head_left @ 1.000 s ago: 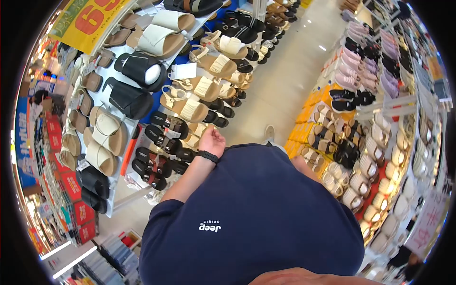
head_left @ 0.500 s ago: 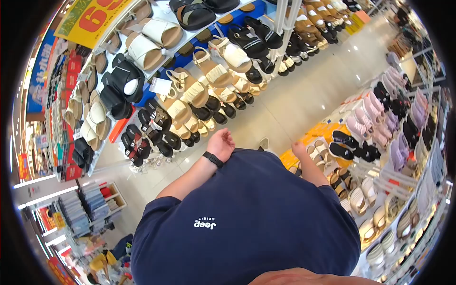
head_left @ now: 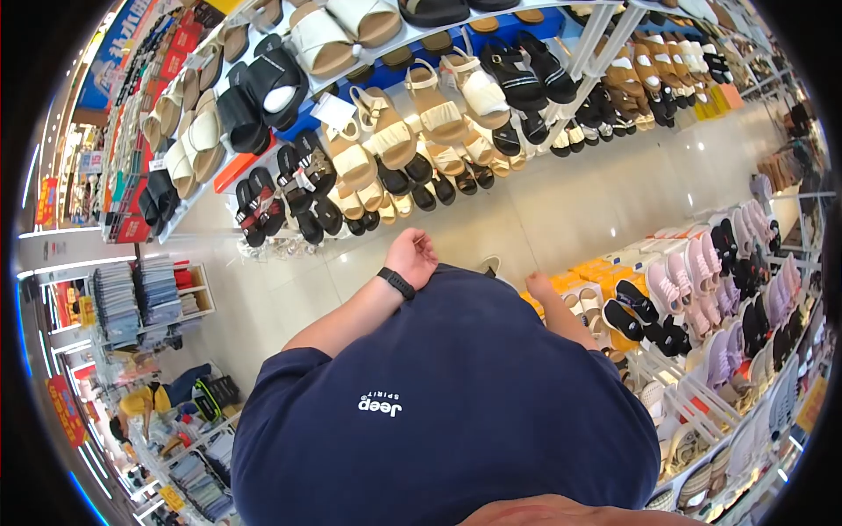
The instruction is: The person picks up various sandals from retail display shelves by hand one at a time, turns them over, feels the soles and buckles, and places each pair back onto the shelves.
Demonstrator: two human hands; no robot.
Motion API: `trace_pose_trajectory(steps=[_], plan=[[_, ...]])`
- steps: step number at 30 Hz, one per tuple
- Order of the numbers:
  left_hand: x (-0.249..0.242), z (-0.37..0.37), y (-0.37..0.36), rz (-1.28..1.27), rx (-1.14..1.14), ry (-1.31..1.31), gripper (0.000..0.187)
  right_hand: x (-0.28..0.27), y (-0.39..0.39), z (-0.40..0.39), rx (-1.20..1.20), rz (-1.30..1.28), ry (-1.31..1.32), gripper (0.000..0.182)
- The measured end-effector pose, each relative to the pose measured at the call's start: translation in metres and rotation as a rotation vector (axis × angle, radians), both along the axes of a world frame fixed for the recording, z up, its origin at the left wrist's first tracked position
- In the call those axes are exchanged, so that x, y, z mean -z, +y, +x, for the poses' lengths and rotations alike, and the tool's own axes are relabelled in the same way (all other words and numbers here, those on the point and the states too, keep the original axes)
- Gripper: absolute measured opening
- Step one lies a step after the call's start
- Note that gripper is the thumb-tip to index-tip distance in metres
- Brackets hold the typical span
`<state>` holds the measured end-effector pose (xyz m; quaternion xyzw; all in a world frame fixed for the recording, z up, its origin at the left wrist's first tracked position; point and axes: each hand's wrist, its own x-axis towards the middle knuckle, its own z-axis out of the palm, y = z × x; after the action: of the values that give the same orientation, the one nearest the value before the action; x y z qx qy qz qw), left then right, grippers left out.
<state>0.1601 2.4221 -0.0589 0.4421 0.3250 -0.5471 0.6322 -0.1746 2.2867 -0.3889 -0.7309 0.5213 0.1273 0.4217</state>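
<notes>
My left hand (head_left: pixel 411 257), with a black watch (head_left: pixel 396 282) on its wrist, is at the front of my navy T-shirt (head_left: pixel 456 394). Its fingers curl in loosely and I see nothing in them. My right hand (head_left: pixel 538 285) hangs at the other side; its fingers are hidden. Beyond the left hand, a rack carries cream sandals (head_left: pixel 382 131), black sandals (head_left: pixel 528 74) and white slides (head_left: pixel 317 39). Neither hand touches the footwear. Closest to the right hand are light sandals (head_left: pixel 586 309) and black shoes (head_left: pixel 627 311) on the right-hand display.
A tiled aisle (head_left: pixel 513 215) runs between the two shoe displays. Pink shoes (head_left: pixel 684 279) and yellow boxes (head_left: pixel 589 272) are on the right. Folded clothes (head_left: pixel 118 302) fill shelves at the left, where a person in a yellow top (head_left: pixel 140 401) is low in view.
The view has turned, so the sandal rack sits higher and further right and more of the left-hand shelves show. Both hands keep nearly the same pose.
</notes>
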Motion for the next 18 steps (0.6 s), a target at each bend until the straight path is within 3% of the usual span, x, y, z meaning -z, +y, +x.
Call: trace_pose_trajectory(steps=[8, 13, 18], plan=[[0.0, 0.01, 0.013, -0.054, 0.037, 0.024, 0.012, 0.034, -0.011, -0.013, 0.198, -0.056, -0.077, 0.026], [0.004, 0.034, 0.042, -0.083, 0.068, 0.047, 0.011, 0.025, 0.031, -0.024, 0.312, -0.046, 0.028, 0.026], [0.004, 0.067, 0.086, -0.117, 0.062, 0.081, 0.009, 0.007, 0.097, -0.021, 0.238, -0.089, 0.086, 0.03]])
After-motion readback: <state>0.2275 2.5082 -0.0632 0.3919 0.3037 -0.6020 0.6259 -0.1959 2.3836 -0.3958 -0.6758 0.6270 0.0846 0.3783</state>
